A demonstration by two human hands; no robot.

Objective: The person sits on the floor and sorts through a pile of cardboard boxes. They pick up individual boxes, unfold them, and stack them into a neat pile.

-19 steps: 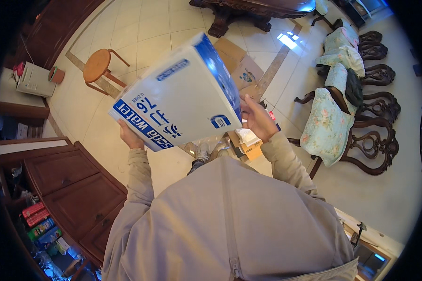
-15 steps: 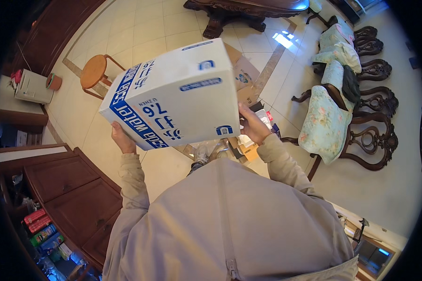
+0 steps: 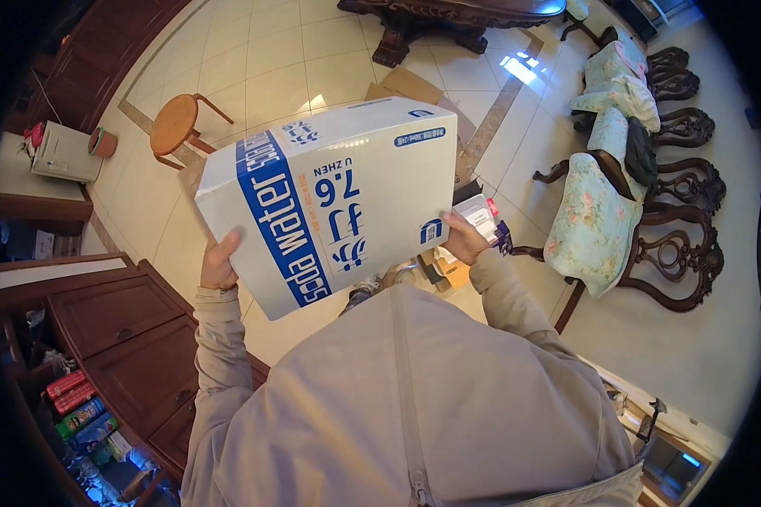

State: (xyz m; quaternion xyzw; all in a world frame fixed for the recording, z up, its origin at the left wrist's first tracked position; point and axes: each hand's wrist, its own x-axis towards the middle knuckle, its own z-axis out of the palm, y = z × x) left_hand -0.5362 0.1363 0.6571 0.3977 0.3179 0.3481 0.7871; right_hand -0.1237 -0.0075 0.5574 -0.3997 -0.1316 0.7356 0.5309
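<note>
I hold a white and blue cardboard drinks carton (image 3: 368, 203) up in front of my body, tilted, with printed faces turned upward. My left hand (image 3: 221, 262) grips its left end near the lower corner, thumb on the printed side. My right hand (image 3: 465, 238) has hold of the carton's lower right corner. Below and beyond it on the floor lie flattened brown cardboard (image 3: 410, 84) and a small pile of boxes and packets (image 3: 473, 218), partly hidden by the carton.
A round wooden stool (image 3: 173, 131) stands left on the tiled floor (image 3: 283, 51), a carved dark table (image 3: 448, 17) at the top. Carved chairs with floral cushions (image 3: 588, 228) line the right. A wooden cabinet (image 3: 114, 317), its open shelves holding several coloured packages (image 3: 76, 406), is lower left.
The carton has turned and come lower, nearer my body, so different faces show. My left hand has shifted left and down; my right hand has moved slightly down with the carton.
</note>
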